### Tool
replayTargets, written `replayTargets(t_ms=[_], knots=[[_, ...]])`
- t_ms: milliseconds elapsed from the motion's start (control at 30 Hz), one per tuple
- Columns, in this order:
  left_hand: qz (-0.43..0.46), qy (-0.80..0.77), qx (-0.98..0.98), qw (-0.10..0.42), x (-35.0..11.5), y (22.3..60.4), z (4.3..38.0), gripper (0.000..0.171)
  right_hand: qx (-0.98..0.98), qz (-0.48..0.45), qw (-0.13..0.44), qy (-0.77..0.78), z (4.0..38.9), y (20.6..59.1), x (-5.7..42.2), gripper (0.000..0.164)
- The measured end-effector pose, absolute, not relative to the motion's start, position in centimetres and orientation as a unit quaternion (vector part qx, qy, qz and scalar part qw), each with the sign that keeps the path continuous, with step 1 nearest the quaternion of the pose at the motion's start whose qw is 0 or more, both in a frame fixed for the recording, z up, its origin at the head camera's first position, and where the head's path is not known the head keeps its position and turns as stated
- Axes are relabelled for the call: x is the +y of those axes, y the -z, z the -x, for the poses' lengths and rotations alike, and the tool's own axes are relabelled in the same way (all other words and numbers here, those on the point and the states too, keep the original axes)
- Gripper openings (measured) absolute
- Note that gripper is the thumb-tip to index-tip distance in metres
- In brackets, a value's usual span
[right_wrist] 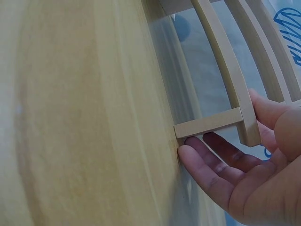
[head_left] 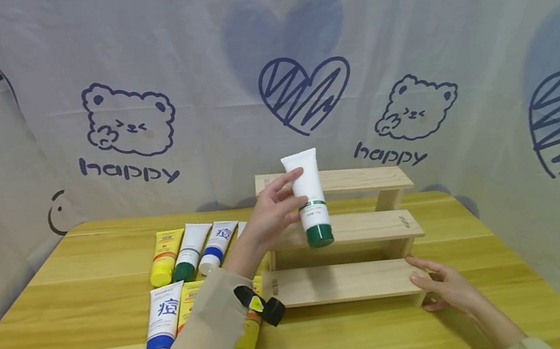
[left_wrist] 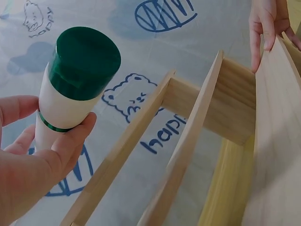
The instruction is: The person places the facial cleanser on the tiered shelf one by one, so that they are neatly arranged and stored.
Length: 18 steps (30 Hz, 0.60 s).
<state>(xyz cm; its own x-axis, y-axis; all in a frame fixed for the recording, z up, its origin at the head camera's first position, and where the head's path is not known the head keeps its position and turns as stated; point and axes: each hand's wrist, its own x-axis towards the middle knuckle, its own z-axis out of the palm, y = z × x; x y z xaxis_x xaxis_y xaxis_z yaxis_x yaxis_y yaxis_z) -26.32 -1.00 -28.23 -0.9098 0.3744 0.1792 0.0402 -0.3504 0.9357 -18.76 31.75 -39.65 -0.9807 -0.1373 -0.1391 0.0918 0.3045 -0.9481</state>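
My left hand (head_left: 272, 215) pinches a white squeeze tube (head_left: 311, 185) by its sides, above the middle step of a three-tier wooden display rack (head_left: 350, 281). The tube hangs nearly upright, its green cap (left_wrist: 87, 63) downward and its flat end up. Thumb and fingers press on opposite sides of it in the left wrist view. At the rack's front right corner, my right hand (head_left: 452, 290) grips the end of the lowest step. In the right wrist view its thumb lies at the board and its curled fingers (right_wrist: 211, 181) touch the side support.
Left of the rack, two rows of tubes lie on the wooden table (head_left: 64, 327): a yellow tube (head_left: 168, 254), a white green-capped tube (head_left: 193, 248) and white-and-blue tubes (head_left: 163, 318) among them. My left forearm hides some. A patterned cloth (head_left: 201, 47) hangs behind.
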Motion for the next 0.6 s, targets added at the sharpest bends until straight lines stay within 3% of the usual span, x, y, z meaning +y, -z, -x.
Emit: replayTargets(t_ms=[600], knots=[[-0.188,-0.804,0.562,0.050,5.7,27.1,28.8,0.052,0.805,0.025,0.094,0.585,18.7,39.8,31.7,0.058]])
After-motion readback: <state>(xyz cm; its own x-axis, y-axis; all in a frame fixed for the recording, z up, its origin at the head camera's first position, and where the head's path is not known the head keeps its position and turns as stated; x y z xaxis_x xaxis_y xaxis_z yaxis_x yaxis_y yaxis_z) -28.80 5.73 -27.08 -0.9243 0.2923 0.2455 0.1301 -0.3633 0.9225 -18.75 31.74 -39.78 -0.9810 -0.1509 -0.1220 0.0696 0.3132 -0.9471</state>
